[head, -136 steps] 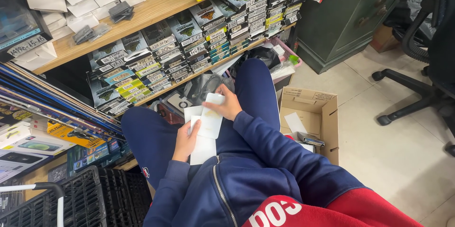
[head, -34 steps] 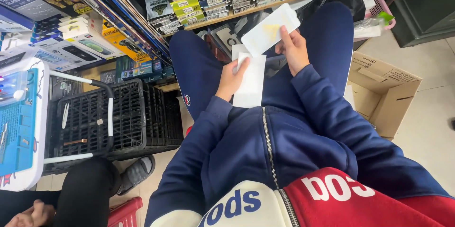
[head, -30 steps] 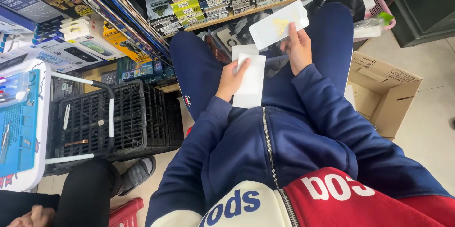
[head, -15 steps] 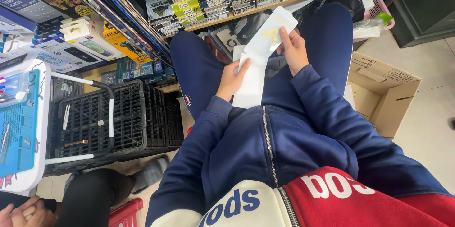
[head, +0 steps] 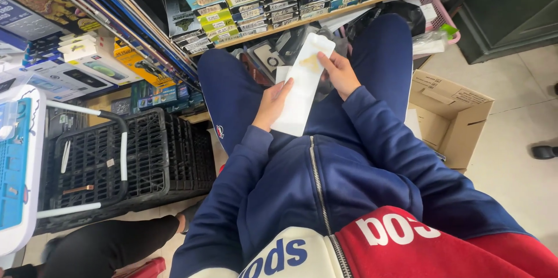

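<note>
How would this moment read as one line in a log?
left hand: holds white packet | right hand: grips packet's upper end | pose: seated, over lap | nearby: black crate, cardboard box

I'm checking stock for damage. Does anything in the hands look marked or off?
Yes. The white packet held between the left hand and right hand has a yellowish-brown smudge near its top end, beside the right fingertips. The rest of it looks clean and flat.
</note>
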